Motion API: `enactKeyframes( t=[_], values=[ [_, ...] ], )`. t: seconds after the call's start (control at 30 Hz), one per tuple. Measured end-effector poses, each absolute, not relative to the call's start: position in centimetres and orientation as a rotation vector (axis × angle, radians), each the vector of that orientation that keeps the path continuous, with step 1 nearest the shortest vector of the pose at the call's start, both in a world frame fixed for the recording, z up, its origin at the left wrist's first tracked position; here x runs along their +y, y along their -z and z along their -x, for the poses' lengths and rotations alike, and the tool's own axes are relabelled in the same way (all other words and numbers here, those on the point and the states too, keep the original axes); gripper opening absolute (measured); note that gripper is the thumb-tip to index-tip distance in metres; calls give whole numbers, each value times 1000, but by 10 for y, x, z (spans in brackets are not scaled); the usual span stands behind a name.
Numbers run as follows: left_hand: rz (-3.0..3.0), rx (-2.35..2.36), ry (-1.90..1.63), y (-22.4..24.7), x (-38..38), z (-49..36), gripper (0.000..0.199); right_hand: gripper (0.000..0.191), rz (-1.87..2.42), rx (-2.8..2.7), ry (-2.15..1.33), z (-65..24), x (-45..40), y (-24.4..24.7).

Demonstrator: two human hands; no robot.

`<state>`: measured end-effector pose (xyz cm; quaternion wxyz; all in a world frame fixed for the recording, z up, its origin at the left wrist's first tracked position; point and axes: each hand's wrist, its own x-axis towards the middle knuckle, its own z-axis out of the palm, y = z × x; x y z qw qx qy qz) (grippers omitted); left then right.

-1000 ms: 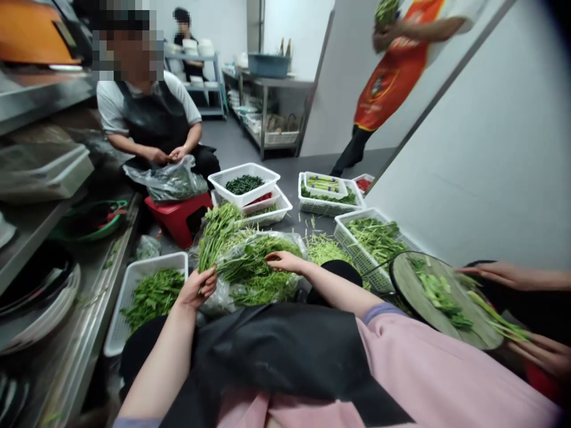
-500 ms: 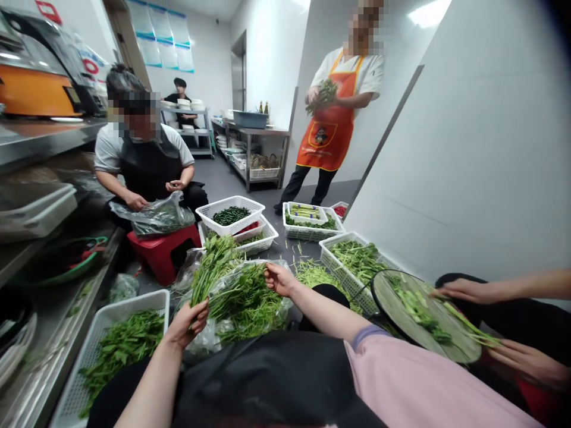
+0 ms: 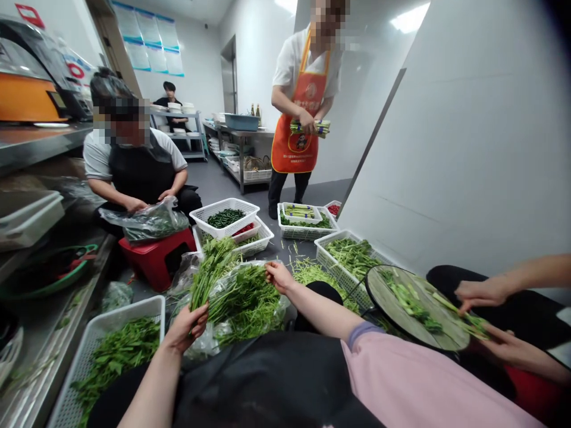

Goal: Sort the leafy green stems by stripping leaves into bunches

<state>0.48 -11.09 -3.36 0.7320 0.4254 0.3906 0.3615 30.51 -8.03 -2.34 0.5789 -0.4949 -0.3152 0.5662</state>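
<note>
A bunch of leafy green stems (image 3: 206, 276) is gripped near its lower end by my left hand (image 3: 190, 326), its leaves pointing up and away. My right hand (image 3: 277, 277) is closed in a pinch at the far edge of a heap of greens; what its fingertips hold, if anything, is too small to name. The heap of greens (image 3: 250, 303) lies in a clear plastic bag (image 3: 203, 343) between my two hands. Below my left arm, a white basket (image 3: 84, 339) holds more loose leafy greens (image 3: 120, 351).
White baskets (image 3: 270, 238) of vegetables stand ahead. Cut stems (image 3: 319, 276) cover some floor. A seated person (image 3: 138, 169) handles a bag above a red stool (image 3: 154, 255). Another stands in an orange apron (image 3: 297, 145). At right, a co-worker's hands work over a round board (image 3: 408, 306).
The standing person now holds banded bundles instead of a leafy bunch. The co-worker's hands at right have shifted along the stems. My hands keep nearly the same pose.
</note>
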Motion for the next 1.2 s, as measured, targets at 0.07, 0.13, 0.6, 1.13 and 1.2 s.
enactKeyframes(
  t=[0.07,0.13,0.6,1.13,1.2],
  values=[
    [-928,846,-807,31,-111,-3,51,27,1166,-738,-1288,-315,-75,14],
    [-895,821,-829,26,-111,0,49,25,1209,-759,-1277,-328,-74,8],
    [-659,682,-847,18,-117,-3,30,27,2058,-2267,-798,-277,-124,57],
    [-796,764,-728,14,-111,-16,34,24,1432,-2471,-352,-295,-120,11],
    [-821,793,-713,14,-108,-20,36,21,1452,-2377,-487,-297,-129,17]
  ],
)
